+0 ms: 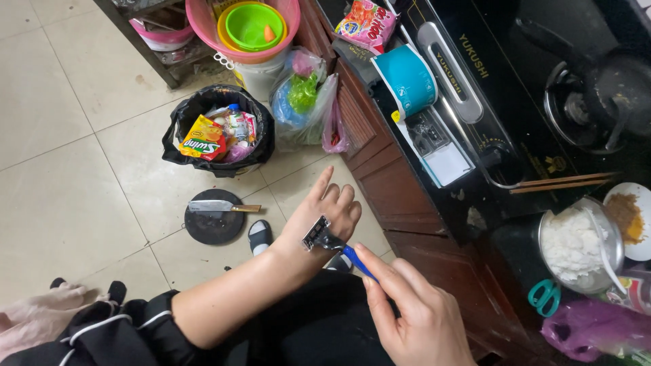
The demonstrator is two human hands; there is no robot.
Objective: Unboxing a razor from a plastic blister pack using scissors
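Observation:
My left hand (327, 211) is stretched out palm down over the tiled floor, fingers loosely apart, holding nothing. My right hand (413, 313) grips the blue handle of a razor (324, 237). The razor's grey head rests on the back of my left wrist. My left sleeve is pushed up and the forearm is bare.
A black bin (182, 129) full of wrappers stands on the floor. A cleaver (220, 207) lies on a round dark board (213, 227). Plastic bags (305, 102) lean against a wooden cabinet (386, 183). On the black stove top (522, 102) are chopsticks (563, 182), a pot of rice (576, 247) and scissors (544, 296).

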